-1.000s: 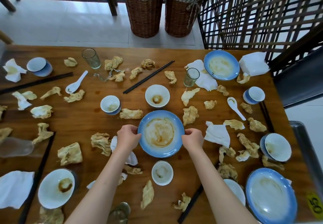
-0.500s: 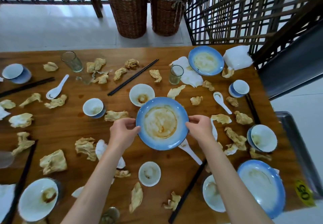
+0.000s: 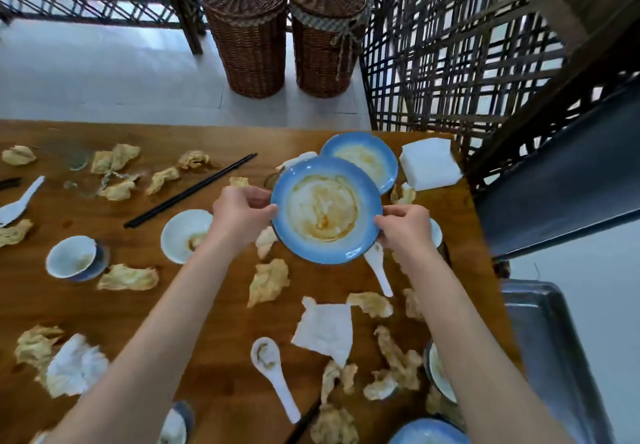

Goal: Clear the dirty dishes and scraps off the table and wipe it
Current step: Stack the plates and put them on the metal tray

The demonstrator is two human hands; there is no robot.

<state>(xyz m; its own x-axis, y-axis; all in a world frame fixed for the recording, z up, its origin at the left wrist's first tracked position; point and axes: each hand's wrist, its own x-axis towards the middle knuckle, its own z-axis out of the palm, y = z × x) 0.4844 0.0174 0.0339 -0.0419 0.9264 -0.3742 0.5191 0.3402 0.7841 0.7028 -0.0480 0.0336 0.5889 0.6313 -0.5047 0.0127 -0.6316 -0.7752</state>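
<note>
Both hands up over the wooden table [image 3: 104, 305], holding 1 blue-rimmed plate [image 3: 325, 210] between them. Left hand [image 3: 242, 213] pinches the plate's left rim, thumb on top, fingers curled under. Right hand [image 3: 403, 227] pinches the right rim the same way. Plate is smeared with brown sauce, tilted a bit, lifted clear of the table.

Nearer than the hands: white spoon [image 3: 275, 374] with sauce in its bowl, flat white napkin [image 3: 325, 331] just right of it, crumpled stained napkins scattered around (blurry at the left edge). Under the right hand, a 2nd white spoon [image 3: 379, 270].

Left of the left hand: small white dish [image 3: 181, 236], then a blue-and-white cup [image 3: 74, 258] further left. Black chopsticks [image 3: 190, 191] lie diagonally beyond.

Past the held plate, partly hidden by it: a 2nd blue plate [image 3: 367, 156], dirty too. Right of that, a folded white napkin stack [image 3: 429, 163]. On the floor behind, 2 wicker baskets [image 3: 247, 28] with lids.
</note>
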